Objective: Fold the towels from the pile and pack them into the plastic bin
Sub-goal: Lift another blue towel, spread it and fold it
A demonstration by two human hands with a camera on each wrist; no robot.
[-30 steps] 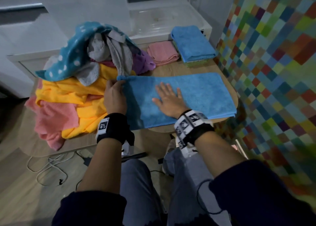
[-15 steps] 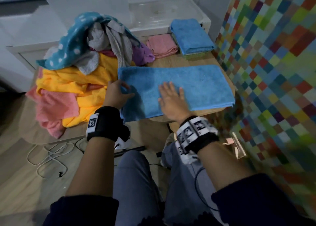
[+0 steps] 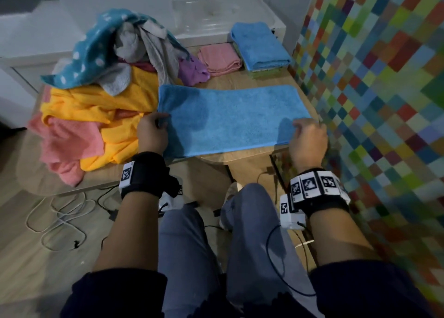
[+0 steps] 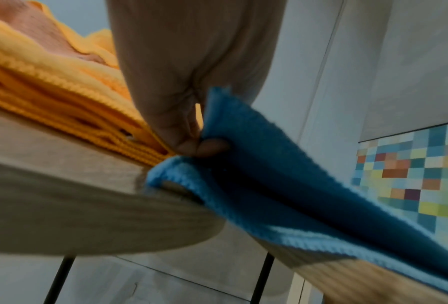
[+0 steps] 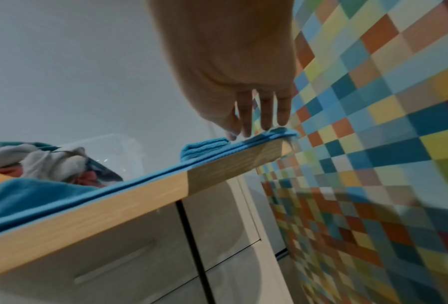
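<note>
Left hand (image 3: 151, 135) grip on blue towel (image 3: 230, 118)

Flat blue terry towel (image 3: 230, 118), teal towel with white polka dots (image 3: 93, 53), big yellow-orange towel (image 3: 96, 106), and a wall of multicoloured checkered squares (image 3: 384, 89).

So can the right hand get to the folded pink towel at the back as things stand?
Probably yes: the right hand only touches the blue towel, and only bare table lies before the folded pink towel.
</note>
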